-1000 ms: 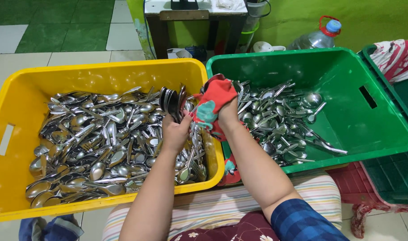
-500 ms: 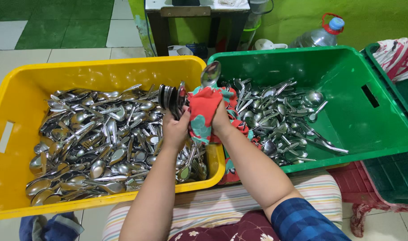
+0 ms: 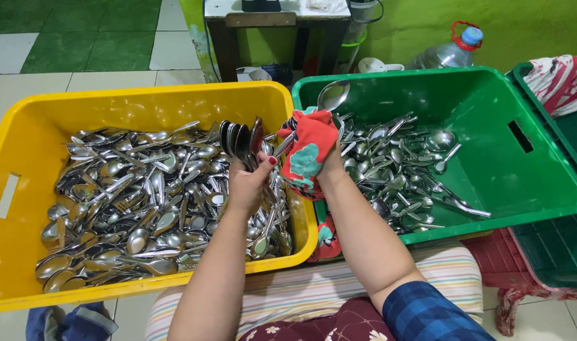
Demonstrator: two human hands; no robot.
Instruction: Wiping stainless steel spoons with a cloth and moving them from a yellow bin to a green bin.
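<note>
1. The yellow crate (image 3: 29,126), on the left, is heaped with loose spoons (image 3: 137,202) across nearly its whole floor; only its far left wall and handle slot stand bare.
2. The left hand (image 3: 247,186) hovers above the yellow crate's right edge, fingers closed around a fanned bundle of spoons (image 3: 241,142) held bowls up.
3. The right hand (image 3: 329,167) sits just beside it, over the seam where the two crates meet, closed on a red and teal cloth (image 3: 308,155) wrapped about a single spoon (image 3: 332,95) whose bowl sticks up above the cloth.
4. The step in hand looks like wiping: one spoon is being rubbed dry while the rest wait in the left grip.
5. The next move likely calls for loosening the cloth so the wiped spoon drops into the green crate (image 3: 541,189), then drawing another from the bundle.
6. The green crate holds a smaller pile (image 3: 395,170) toward its left and middle; its right side and far wall leave open room.
</note>
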